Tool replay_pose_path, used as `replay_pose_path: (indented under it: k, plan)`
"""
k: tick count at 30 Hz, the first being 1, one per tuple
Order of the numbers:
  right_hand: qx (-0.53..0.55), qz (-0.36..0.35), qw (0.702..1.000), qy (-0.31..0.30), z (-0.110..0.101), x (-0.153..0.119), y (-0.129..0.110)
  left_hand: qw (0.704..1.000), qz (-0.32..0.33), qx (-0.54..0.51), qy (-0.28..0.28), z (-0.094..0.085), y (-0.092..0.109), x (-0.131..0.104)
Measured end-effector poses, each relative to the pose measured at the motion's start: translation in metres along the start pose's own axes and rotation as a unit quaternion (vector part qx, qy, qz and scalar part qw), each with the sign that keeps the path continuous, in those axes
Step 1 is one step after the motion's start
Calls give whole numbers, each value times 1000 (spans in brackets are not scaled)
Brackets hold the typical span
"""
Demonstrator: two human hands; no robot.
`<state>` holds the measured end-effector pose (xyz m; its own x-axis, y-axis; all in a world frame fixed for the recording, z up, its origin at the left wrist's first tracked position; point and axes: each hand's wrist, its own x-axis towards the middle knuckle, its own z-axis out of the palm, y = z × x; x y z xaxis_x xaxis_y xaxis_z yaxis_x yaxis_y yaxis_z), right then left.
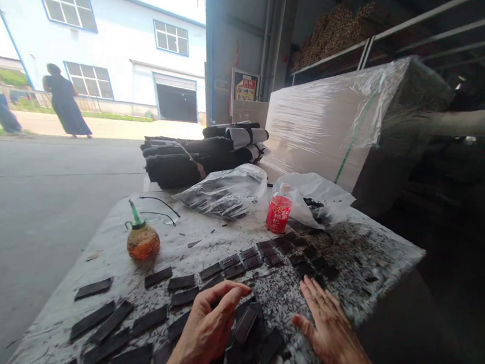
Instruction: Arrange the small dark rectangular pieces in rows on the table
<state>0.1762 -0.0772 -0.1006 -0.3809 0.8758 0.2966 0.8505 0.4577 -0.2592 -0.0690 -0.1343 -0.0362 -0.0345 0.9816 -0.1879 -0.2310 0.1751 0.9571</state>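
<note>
Laying out dark flat strips (149,320) on a speckled desk (373,246). The left hand (206,330) curls over one strip (246,324) at the near edge, fingertips on it (whether it is pinched or only touched cannot be told); the right hand (329,328) lies flat and released beside it. Good practice, as a judgement: steady the row with the flat palm, slide each strip level, and keep clear of the glue bottle (141,240) to the left.

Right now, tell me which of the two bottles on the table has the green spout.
The round orange bottle near the table's left edge; its thin green spout points up. The red-labelled bottle farther back, by the plastic bags, has a plain pale cap instead.
</note>
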Motion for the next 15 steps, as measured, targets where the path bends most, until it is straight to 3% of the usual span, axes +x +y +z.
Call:
replay_pose_path:
  k: [6,10,15]
  plan:
    - [-28,24,999,10,-15,28,16,999,5,-32,0,4,7,-17]
    - [-32,-6,999,-1,-2,47,20,999,4,-49,16,0,11,-23]
    - [-27,-28,999,-4,8,52,21,997,2,-65,42,-7,15,-34]
